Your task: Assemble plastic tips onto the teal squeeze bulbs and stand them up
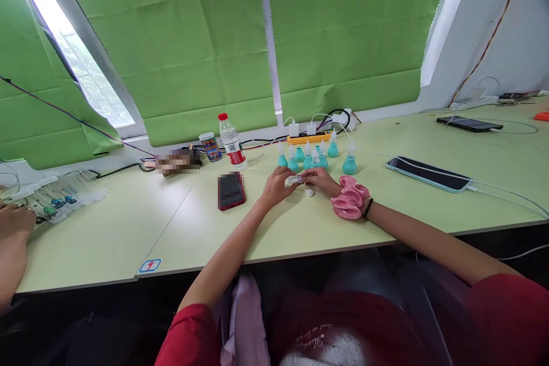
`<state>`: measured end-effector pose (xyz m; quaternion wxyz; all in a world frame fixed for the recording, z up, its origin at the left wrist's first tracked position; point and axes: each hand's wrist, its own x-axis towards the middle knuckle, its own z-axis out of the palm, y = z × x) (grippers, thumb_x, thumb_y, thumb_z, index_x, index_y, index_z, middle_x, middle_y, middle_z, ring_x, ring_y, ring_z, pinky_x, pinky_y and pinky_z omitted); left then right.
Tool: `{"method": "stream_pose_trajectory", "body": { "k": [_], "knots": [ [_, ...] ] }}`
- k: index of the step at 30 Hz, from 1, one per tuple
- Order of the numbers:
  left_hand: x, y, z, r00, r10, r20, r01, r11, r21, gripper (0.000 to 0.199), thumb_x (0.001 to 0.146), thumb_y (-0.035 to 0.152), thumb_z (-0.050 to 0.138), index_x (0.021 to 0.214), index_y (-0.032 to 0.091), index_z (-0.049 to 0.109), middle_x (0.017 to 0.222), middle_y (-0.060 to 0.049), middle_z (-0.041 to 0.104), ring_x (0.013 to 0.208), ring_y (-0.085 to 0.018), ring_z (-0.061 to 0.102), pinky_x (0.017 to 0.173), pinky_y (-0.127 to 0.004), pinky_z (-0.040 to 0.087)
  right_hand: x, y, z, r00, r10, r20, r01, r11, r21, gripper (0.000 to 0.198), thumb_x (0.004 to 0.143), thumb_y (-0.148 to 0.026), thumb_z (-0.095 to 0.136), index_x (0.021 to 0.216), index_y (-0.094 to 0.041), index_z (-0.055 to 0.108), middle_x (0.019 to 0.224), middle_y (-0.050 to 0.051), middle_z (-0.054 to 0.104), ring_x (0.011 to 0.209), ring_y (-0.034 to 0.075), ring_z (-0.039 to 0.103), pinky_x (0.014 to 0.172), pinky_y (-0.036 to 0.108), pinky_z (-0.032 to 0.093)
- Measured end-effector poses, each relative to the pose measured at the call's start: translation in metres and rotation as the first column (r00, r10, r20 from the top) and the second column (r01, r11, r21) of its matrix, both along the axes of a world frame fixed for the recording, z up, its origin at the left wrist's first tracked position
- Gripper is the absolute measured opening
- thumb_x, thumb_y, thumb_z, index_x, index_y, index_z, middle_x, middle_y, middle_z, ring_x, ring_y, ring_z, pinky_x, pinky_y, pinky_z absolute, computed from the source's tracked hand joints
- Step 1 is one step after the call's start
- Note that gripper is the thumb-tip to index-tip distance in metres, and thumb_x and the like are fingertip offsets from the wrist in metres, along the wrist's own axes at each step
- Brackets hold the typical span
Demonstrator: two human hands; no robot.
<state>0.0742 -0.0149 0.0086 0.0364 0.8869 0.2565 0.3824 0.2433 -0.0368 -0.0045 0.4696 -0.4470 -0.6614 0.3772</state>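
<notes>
"How does the grip stand?"

"Both are narrow: the left hand (274,187) pinches a small clear tube (293,181) at one end, and the right hand (319,179) has its fingertips drawn together at the other."

"Which way does the tube point?"

"Its long axis runs from side to side, nearly level, with the right end a touch higher. The whitish end faces left. Which end is its front, I can't tell."

"And where is it?"

"Between the hands, just above the table (274,237), in front of the teal bulbs (349,166). Those stand upright, nozzles upward. A white cap (309,193) lies on the table just below the right fingers."

"How are the arms set?"

"The left forearm slants up and inward from the lower left, back of the hand up, fingers curled. The right one comes in from the lower right, fingers aimed left, with a pink scrunchie (349,200) at the wrist and a black band (368,208) just behind it."
</notes>
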Motion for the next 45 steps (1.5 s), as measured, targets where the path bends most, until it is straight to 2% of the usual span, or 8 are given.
{"method": "stream_pose_trajectory", "body": {
  "k": [8, 15, 21, 29, 32, 36, 40, 45],
  "knots": [
    [0.002, -0.002, 0.000, 0.999, -0.010, 0.034, 0.013, 0.997, -0.076, 0.020, 0.064, 0.017, 0.062, 0.083, 0.016, 0.064, 0.082, -0.008, 0.061, 0.081, -0.019, 0.054, 0.073, -0.031, 0.044, 0.000, -0.003, 0.001, 1.000, 0.006, 0.007, -0.006, 1.000, 0.024, 0.024, 0.084, -0.033, 0.048, 0.085, -0.010, 0.057, 0.074, 0.000, 0.059, 0.061, 0.008, 0.055, 0.057, 0.024, 0.047],
    [0.000, -0.003, 0.003, 0.991, 0.004, 0.131, 0.036, 0.955, -0.295, 0.027, 0.063, 0.021, 0.062, 0.089, 0.014, 0.064, 0.079, -0.006, 0.063, 0.074, -0.016, 0.056, 0.067, -0.027, 0.045, -0.002, 0.000, -0.001, 1.000, -0.018, 0.008, 0.017, 0.994, 0.106, 0.027, 0.081, -0.037, 0.052, 0.081, -0.010, 0.059, 0.072, 0.001, 0.062, 0.063, 0.009, 0.058, 0.061, 0.026, 0.048],
    [-0.004, 0.003, 0.008, 0.975, -0.036, 0.219, 0.157, 0.810, -0.565, 0.031, 0.077, 0.033, 0.047, 0.084, 0.009, 0.066, 0.069, -0.007, 0.064, 0.060, -0.012, 0.056, 0.052, -0.022, 0.045, -0.007, -0.001, -0.002, 0.997, -0.072, 0.000, 0.070, 0.971, 0.228, 0.035, 0.065, -0.048, 0.060, 0.077, -0.015, 0.067, 0.071, 0.005, 0.067, 0.063, 0.017, 0.061, 0.060, 0.029, 0.049],
    [-0.008, 0.003, 0.012, 0.929, -0.131, 0.346, 0.356, 0.569, -0.741, 0.038, 0.068, 0.039, 0.062, 0.084, 0.005, 0.066, 0.072, -0.011, 0.064, 0.062, -0.012, 0.057, 0.056, -0.024, 0.047, -0.010, -0.011, 0.000, 0.982, -0.174, 0.076, 0.127, 0.900, 0.417, 0.024, 0.070, -0.041, 0.057, 0.075, -0.022, 0.070, 0.068, 0.003, 0.066, 0.066, 0.017, 0.058, 0.066, 0.031, 0.046],
    [-0.009, 0.001, 0.014, 0.911, -0.148, 0.385, 0.403, 0.518, -0.754, 0.041, 0.063, 0.041, 0.066, 0.086, 0.006, 0.066, 0.070, -0.009, 0.063, 0.060, -0.011, 0.056, 0.055, -0.024, 0.047, -0.010, -0.012, 0.001, 0.970, -0.210, 0.119, 0.133, 0.876, 0.464, 0.020, 0.071, -0.038, 0.057, 0.077, -0.023, 0.070, 0.068, 0.003, 0.066, 0.065, 0.017, 0.055, 0.066, 0.032, 0.045],
    [-0.006, -0.002, 0.013, 0.887, -0.132, 0.443, 0.445, 0.506, -0.739, 0.046, 0.059, 0.042, 0.069, 0.088, 0.007, 0.064, 0.065, -0.005, 0.060, 0.058, -0.010, 0.053, 0.053, -0.025, 0.049, -0.010, -0.013, 0.003, 0.947, -0.252, 0.198, 0.119, 0.850, 0.514, 0.018, 0.073, -0.031, 0.055, 0.079, -0.022, 0.069, 0.069, 0.004, 0.066, 0.063, 0.016, 0.054, 0.063, 0.030, 0.044],
    [-0.003, -0.001, 0.012, 0.861, -0.086, 0.501, 0.468, 0.519, -0.715, 0.045, 0.059, 0.042, 0.069, 0.086, 0.006, 0.064, 0.061, -0.002, 0.056, 0.057, -0.009, 0.053, 0.054, -0.026, 0.050, -0.008, -0.014, 0.020, 0.900, -0.289, 0.325, 0.075, 0.839, 0.539, 0.015, 0.071, -0.021, 0.057, 0.078, -0.022, 0.069, 0.069, 0.004, 0.065, 0.067, 0.017, 0.054, 0.065, 0.029, 0.042],
    [-0.005, 0.005, 0.014, 0.810, -0.002, 0.587, 0.491, 0.550, -0.676, 0.046, 0.060, 0.044, 0.067, 0.086, 0.007, 0.062, 0.060, 0.000, 0.054, 0.058, -0.008, 0.052, 0.059, -0.028, 0.052, 0.007, 0.012, 0.083, 0.811, -0.398, 0.429, 0.123, 0.832, 0.541, 0.018, 0.074, -0.021, 0.057, 0.089, -0.016, 0.065, 0.091, 0.006, 0.062, 0.090, 0.019, 0.053, 0.084, 0.030, 0.039]
  ]
}}
